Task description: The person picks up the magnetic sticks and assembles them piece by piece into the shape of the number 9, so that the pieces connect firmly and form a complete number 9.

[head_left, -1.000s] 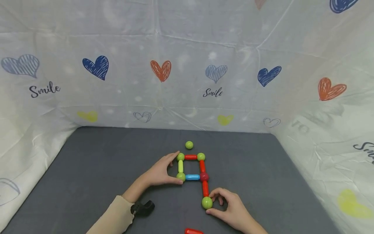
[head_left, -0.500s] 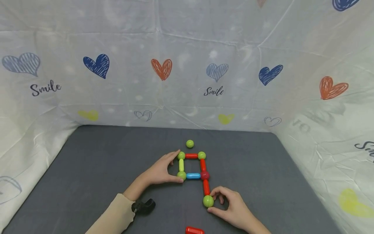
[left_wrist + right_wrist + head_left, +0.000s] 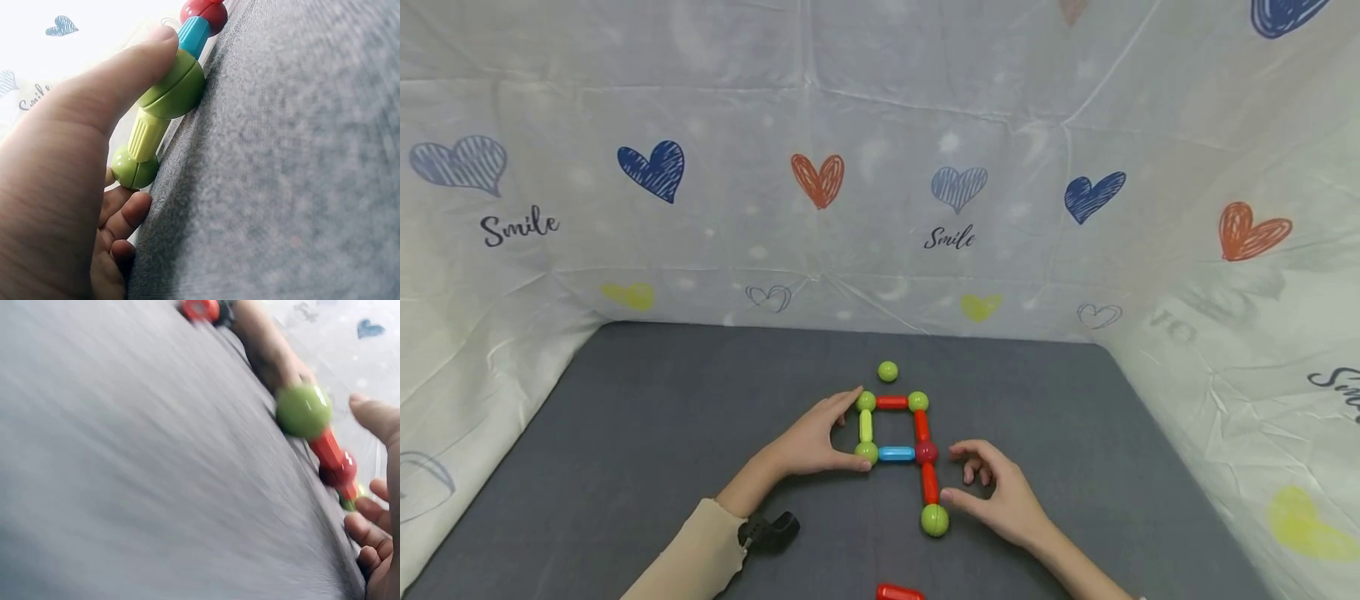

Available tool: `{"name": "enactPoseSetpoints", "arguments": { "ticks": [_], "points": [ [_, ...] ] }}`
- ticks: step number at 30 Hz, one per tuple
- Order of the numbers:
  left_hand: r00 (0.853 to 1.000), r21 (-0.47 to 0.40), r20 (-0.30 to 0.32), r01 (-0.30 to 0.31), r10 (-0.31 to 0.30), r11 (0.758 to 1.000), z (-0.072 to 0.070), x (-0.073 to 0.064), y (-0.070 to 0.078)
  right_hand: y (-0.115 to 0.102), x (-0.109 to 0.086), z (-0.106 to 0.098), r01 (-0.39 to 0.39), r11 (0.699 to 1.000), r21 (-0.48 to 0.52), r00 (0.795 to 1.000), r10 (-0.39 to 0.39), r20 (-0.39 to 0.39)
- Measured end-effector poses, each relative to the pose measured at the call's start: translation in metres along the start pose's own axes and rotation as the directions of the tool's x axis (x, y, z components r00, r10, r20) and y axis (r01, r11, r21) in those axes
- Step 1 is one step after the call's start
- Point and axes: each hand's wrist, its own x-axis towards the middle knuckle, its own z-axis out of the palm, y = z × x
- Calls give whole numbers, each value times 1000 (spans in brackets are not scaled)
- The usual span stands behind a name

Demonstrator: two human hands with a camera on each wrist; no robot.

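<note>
A flat figure of balls and rods lies on the grey table. Its square joins green balls, a red ball, a yellow-green rod, a blue rod and red rods. From the red ball another red rod runs toward me to a green ball. My left hand holds the square's left side, thumb at the near green ball and fingers at the far one. My right hand hovers just right of the figure, fingers apart and holding nothing.
A loose green ball lies beyond the square. Near the front edge of the head view is a loose red rod. A black strap is on the left wrist. Behind the table hangs a heart-printed white cloth.
My right hand has let go of the near green ball and moved away, up and to the right. The left hand and the figure stay in place.
</note>
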Motion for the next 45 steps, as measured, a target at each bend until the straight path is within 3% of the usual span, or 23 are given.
{"name": "enactPoseSetpoints", "arguments": {
  "ticks": [3, 6, 11, 16, 23, 27, 29, 30, 34, 36, 39, 41, 42, 44, 45],
  "points": [
    [1000, 4, -2, 2, -2, 1000, -1, -1, -1, 15, 27, -3, 129, 991, -21, 992, -129, 17],
    [1000, -1, -3, 8, -8, 1000, -2, -2, 0, 26, 55, -2, 235, 972, -24, 970, -233, 68],
    [1000, 7, -1, 9, -9, 1000, -1, 0, -1, 33, 87, 2, 276, 959, -68, 950, -262, 170],
    [1000, -1, 13, 18, -18, 1000, 1, 1, 3, 32, 91, 3, 296, 947, -123, 936, -263, 234],
    [999, -23, 13, 38, -37, 999, 1, 0, 7, 30, 85, 0, 265, 950, -165, 941, -218, 259],
    [995, -118, -84, 41, -51, 992, 2, -1, 6, 29, 86, 0, 246, 952, -181, 944, -193, 268],
    [979, -195, -193, 26, -64, 980, 3, -4, 6, 28, 87, 1, 246, 953, -177, 943, -192, 273],
    [963, -235, -262, 5, -68, 972, 4, -6, 6, 28, 87, 2, 247, 953, -177, 941, -193, 277],
    [864, -349, -500, -143, -55, 926, 11, -19, 14, 28, 88, 2, 260, 950, -170, 936, -206, 285],
    [828, -347, -561, -220, -14, 912, 17, -27, 20, 28, 88, 2, 262, 950, -172, 936, -207, 286],
    [801, -306, -595, -300, 65, 903, 27, -40, 34, 27, 88, 1, 258, 951, -172, 938, -203, 282],
    [801, -284, -586, -340, 118, 897, 35, -50, 44, 27, 88, 1, 254, 952, -171, 939, -200, 280],
    [809, -278, -569, -359, 148, 891, 38, -56, 50, 27, 88, 1, 252, 953, -170, 940, -199, 278],
    [842, -287, -501, -379, 199, 880, 45, -67, 58, 26, 88, 1, 248, 954, -168, 941, -196, 274],
    [870, -298, -444, -371, 216, 879, 48, -72, 62, 26, 88, 1, 247, 954, -169, 942, -195, 273]
  ]
}}
